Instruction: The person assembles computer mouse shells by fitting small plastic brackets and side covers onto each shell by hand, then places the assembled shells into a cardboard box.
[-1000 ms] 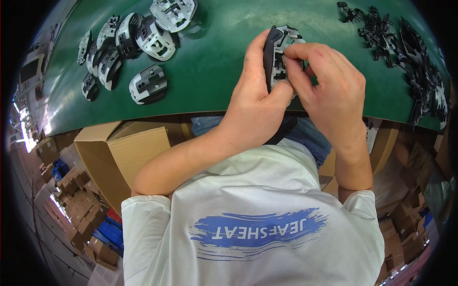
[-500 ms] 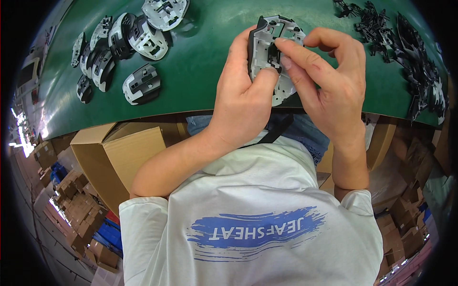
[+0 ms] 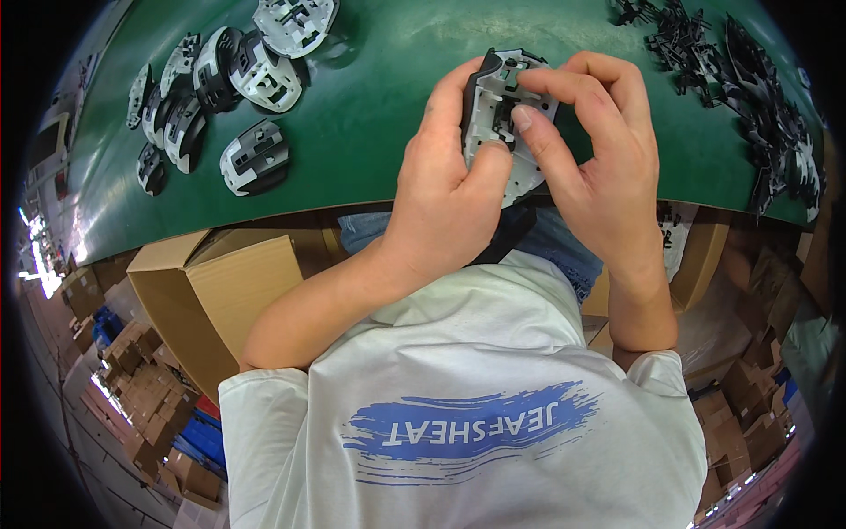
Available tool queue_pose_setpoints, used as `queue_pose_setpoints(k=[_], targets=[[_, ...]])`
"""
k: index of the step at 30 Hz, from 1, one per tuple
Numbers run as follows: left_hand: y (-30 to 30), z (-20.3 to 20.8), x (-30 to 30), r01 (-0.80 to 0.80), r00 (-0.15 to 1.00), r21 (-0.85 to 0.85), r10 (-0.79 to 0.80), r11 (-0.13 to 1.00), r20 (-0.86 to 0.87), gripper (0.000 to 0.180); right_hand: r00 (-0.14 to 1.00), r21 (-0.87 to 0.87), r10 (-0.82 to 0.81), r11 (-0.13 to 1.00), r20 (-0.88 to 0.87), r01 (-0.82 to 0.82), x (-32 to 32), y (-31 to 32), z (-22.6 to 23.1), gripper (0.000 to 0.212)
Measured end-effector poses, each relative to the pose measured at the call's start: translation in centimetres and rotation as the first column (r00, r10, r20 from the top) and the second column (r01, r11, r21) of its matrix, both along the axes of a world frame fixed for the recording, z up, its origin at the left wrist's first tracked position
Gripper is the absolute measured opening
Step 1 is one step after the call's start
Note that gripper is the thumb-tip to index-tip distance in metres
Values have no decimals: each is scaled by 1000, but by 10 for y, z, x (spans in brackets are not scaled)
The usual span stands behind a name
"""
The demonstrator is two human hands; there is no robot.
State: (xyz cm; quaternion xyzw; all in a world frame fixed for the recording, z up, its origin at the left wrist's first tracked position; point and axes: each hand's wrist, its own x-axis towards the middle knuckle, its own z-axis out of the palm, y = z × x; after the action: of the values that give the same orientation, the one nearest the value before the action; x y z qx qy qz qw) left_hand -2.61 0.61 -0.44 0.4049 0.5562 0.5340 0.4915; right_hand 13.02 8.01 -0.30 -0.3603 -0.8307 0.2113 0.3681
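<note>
Upright over the near part of the table, a mouse shell (image 3: pixel 482 115) shows its white, ribbed inside and dark outer edge. My left hand (image 3: pixel 454 181) is closed around its left side, thumb pressed on the inner face. Inside the shell sits a narrow black plastic piece (image 3: pixel 505 119). My right hand (image 3: pixel 592 145) is at the shell's right side, thumb and index finger bent and apart. The thumb tip is by the black piece and the index tip by the shell's upper part. Whether they touch is hard to see.
Several white-and-black mouse shells (image 3: pixel 256 159) lie at the left of the green table (image 3: pixel 370 115). Small black plastic parts (image 3: pixel 683 53) are heaped at the right, beside larger dark pieces (image 3: pixel 767 115). An open cardboard box (image 3: pixel 242 291) stands below the table edge at left.
My right thumb and index finger have moved apart from near the black piece, the index now higher on the shell. Both hands and the shell have shifted slightly toward me.
</note>
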Motion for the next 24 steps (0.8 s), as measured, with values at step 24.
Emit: queue_pose_setpoints(k=[24], targets=[[-7,11,-15,49,957,-232,21,972,289,58,879,-760,-116,563,-462,-325,1,-13,-3,51]])
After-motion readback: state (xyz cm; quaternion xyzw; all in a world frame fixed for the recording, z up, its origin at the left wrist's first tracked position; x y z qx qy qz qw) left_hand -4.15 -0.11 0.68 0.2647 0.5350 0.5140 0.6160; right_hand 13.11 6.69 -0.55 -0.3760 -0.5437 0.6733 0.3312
